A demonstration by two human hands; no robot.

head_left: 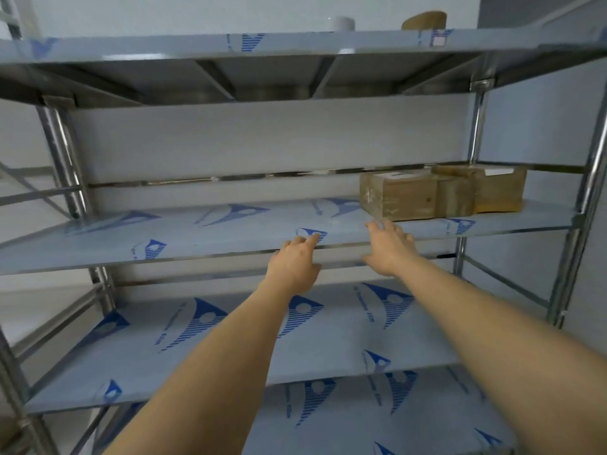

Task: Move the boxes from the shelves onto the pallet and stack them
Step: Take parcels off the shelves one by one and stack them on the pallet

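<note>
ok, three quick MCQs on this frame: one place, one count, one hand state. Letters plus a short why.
1. Where do the cardboard boxes sit?
A. right end of the middle shelf
B. left end of the lowest shelf
C. in the person's arms

2. How many brown boxes show on that middle shelf?
A. none
B. two
C. six

3. What are the hands doing?
A. both grip a box
B. both reach forward, holding nothing
C. both hang at the sides

Key: 1 A, they stand at the shelf's right end. 2 B, two side by side. 3 B, the left hand and right hand stretch toward the boxes, short of them.
</note>
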